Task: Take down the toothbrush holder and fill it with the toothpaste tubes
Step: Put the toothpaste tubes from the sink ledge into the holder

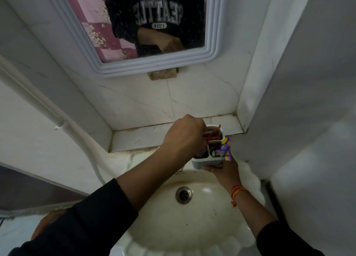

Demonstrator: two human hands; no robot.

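Observation:
My right hand [221,170] holds the white toothbrush holder [204,162] from below, over the back rim of the sink. The holder has three compartments. A purple and yellow toothpaste tube [224,149] stands in the front right compartment. My left hand [183,136] is above the holder, its fingers closed on a red toothpaste tube [212,135] that reaches into the back compartment. The left hand hides part of the holder's left side.
A cream sink [212,234] with a metal drain [183,195] lies below the hands. A tiled ledge [146,138] runs behind it, under a white-framed mirror [107,59]. A white pipe [44,109] slants down the left wall. A wall corner stands at the right.

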